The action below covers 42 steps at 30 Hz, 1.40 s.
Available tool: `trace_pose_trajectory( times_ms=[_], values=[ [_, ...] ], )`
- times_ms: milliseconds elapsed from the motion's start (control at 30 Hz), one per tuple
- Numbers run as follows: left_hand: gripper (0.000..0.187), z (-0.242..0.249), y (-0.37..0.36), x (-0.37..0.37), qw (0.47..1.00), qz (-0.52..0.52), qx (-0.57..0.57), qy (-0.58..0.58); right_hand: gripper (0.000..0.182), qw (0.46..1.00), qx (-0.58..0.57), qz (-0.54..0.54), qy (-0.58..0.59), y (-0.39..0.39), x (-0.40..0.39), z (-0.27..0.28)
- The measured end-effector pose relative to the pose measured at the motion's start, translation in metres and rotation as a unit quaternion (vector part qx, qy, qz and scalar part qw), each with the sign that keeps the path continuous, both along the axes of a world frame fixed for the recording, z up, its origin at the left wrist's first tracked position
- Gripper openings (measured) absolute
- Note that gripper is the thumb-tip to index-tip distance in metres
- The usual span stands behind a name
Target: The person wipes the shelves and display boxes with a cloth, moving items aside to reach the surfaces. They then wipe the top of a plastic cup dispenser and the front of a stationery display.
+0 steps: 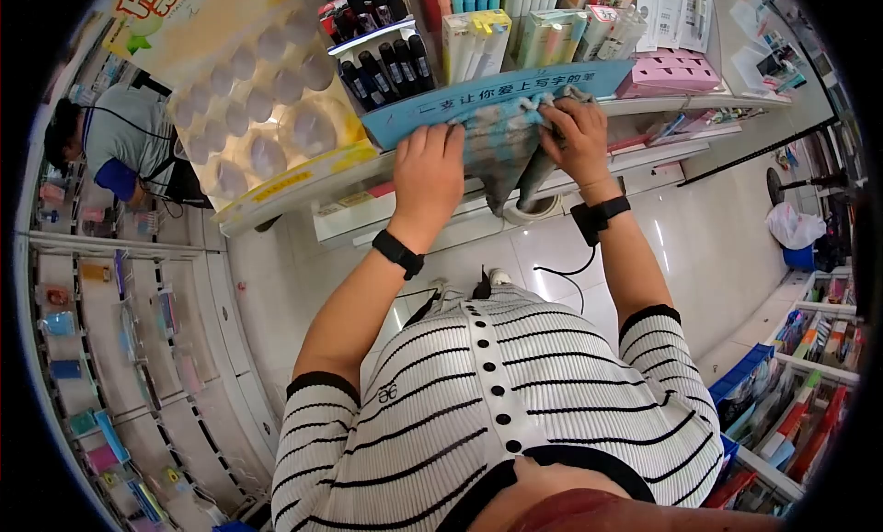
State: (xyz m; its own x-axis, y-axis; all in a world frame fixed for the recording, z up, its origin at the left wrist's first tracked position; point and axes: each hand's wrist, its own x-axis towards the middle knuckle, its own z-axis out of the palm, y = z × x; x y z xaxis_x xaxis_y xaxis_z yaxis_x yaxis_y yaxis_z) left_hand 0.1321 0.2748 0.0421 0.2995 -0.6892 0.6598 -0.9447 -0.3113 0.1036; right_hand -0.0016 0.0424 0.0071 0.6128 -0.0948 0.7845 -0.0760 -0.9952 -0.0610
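A grey and light-blue cloth [501,141] hangs over the front edge of the shelf between my two hands. My right hand [578,138] is closed on its upper right part, with the fingers bent over it. A dark, long shape beside the cloth, below my right hand, is hard to make out. My left hand [430,175] has its fingers curled over the blue cardboard front of a pen display box [395,120], at the left side of the cloth. The fingertips of the left hand are partly hidden.
Black-capped pens [386,72] and boxes of highlighters [475,45] stand behind the blue front. On the left lies a yellow display tray [267,155] with clear domes. A pink box [670,74] sits at right. Another person [129,137] bends by the far-left shelves.
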Motion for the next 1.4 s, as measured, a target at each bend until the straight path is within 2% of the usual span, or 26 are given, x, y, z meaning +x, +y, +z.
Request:
trace_pose_trajectory(
  times_ms=[300,400,467,567,700,800,1033,1200,1333,1400],
  values=[
    [0.037,0.0,-0.008,-0.006,0.998,0.041,0.012,-0.035,0.045,0.999,-0.008,0.035,0.02,-0.023,-0.008,0.006],
    [0.038,0.006,-0.013,-0.009,0.999,0.046,0.017,-0.019,0.046,0.997,-0.003,0.079,0.0,-0.034,-0.009,0.004],
    [0.039,0.007,-0.013,-0.011,0.995,0.063,0.062,0.04,0.046,0.997,-0.012,0.074,-0.004,-0.039,-0.009,0.004],
    [0.04,0.011,-0.01,-0.014,0.995,0.063,0.038,0.063,0.047,0.997,-0.016,0.076,0.003,-0.047,-0.014,0.002],
    [0.044,0.009,0.002,-0.015,0.997,0.045,0.018,0.053,0.046,0.998,0.018,0.068,0.001,-0.066,-0.025,0.004],
    [0.048,0.001,0.015,-0.013,0.996,0.056,0.061,0.034,0.042,0.998,0.037,0.05,-0.022,-0.07,-0.03,0.003],
    [0.048,-0.009,-0.001,-0.014,0.997,0.054,0.008,0.05,0.034,0.994,0.087,0.033,-0.05,-0.063,-0.026,-0.001],
    [0.049,-0.014,-0.007,-0.001,0.999,0.046,0.028,-0.003,0.036,0.992,0.106,0.019,-0.067,-0.057,-0.024,-0.002],
    [0.051,-0.004,-0.004,0.003,0.998,0.025,0.039,0.043,0.034,0.991,0.128,0.014,-0.047,-0.052,-0.026,0.007],
    [0.05,0.002,-0.002,0.001,0.998,-0.002,-0.007,0.069,0.033,0.987,0.16,0.019,-0.027,-0.054,-0.03,0.005]
  ],
)
